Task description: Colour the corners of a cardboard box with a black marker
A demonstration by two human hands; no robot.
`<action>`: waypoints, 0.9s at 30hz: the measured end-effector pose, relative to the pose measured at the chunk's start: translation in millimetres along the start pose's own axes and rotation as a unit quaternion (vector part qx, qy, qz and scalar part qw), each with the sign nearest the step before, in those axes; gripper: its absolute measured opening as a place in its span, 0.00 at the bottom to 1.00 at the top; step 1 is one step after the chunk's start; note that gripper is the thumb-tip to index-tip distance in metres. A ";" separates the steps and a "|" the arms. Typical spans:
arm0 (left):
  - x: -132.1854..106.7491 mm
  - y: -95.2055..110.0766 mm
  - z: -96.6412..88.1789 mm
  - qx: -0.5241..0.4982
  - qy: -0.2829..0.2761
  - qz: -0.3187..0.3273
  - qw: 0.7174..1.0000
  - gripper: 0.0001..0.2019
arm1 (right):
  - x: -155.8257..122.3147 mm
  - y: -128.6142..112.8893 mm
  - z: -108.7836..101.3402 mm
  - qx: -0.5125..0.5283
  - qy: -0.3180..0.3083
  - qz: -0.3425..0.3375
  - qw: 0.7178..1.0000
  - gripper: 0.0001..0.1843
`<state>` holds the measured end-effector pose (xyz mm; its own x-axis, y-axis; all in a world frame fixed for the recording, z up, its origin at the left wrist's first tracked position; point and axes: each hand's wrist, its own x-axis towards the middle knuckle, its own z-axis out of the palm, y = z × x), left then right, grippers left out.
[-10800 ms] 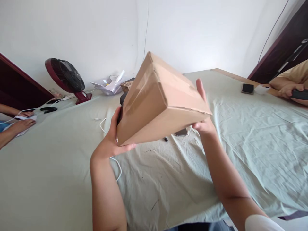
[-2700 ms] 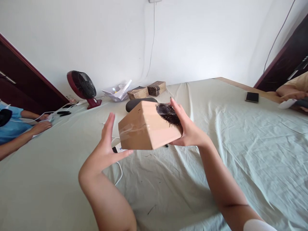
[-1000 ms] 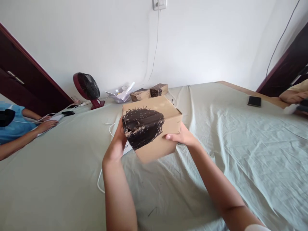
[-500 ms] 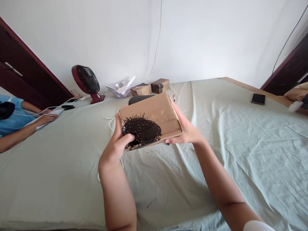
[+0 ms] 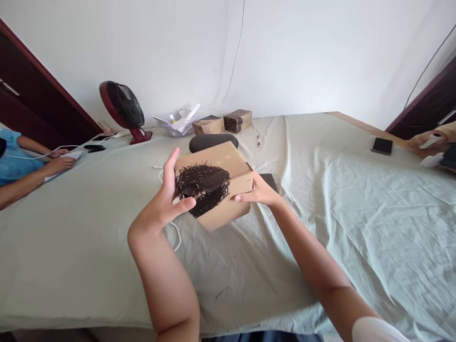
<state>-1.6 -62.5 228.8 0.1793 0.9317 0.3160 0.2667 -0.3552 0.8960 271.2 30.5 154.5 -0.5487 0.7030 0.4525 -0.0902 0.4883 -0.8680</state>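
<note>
A tan cardboard box (image 5: 237,178) is held tilted above the cloth in front of me. A black hand-drawn patch (image 5: 203,183) with spiky strokes runs over its left part and across an edge. My left hand (image 5: 166,194) grips the left side, thumb across the front and fingers pointing up along the side. At the right end, my right hand (image 5: 260,190) has its thumb on the near face, while the box hides most of its fingers. Just behind the box lies a dark rounded case (image 5: 208,141). A dark flat object (image 5: 269,180) shows partly behind my right hand.
Two patterned cardboard boxes (image 5: 238,120) and a clear plastic tray (image 5: 174,126) stand by the wall, near a red fan (image 5: 124,109). A pen (image 5: 258,140), a white cable (image 5: 177,237) and a phone (image 5: 382,146) lie on the green cloth (image 5: 89,247). People sit left and right.
The box has turned in my hands, so another plain side now shows below the drawn patch. My left hand has spread its fingers upward; my right thumb has moved onto the near face.
</note>
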 end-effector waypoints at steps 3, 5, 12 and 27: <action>2.4 -7.4 -8.5 0.057 0.009 -0.052 0.997 0.63 | 3.7 20.3 3.9 0.050 -0.021 0.016 0.998 0.66; 5.3 -12.3 -13.5 0.099 0.033 -0.077 0.992 0.65 | 5.9 35.7 7.8 0.035 -0.001 0.040 0.999 0.50; 12.4 -21.9 -19.0 0.133 0.067 -0.124 0.981 0.67 | 0.6 92.8 40.4 -0.451 0.062 0.318 0.832 0.30; 21.5 -23.3 -8.7 0.082 -0.005 -0.121 0.989 0.68 | -4.7 111.2 35.1 -0.501 0.028 0.325 0.802 0.20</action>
<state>-12.3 -33.6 217.5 0.1011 0.9904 0.0940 0.4521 -0.1299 0.8824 234.6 63.4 48.7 -0.1679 0.9858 0.0041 0.9280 0.1595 -0.3368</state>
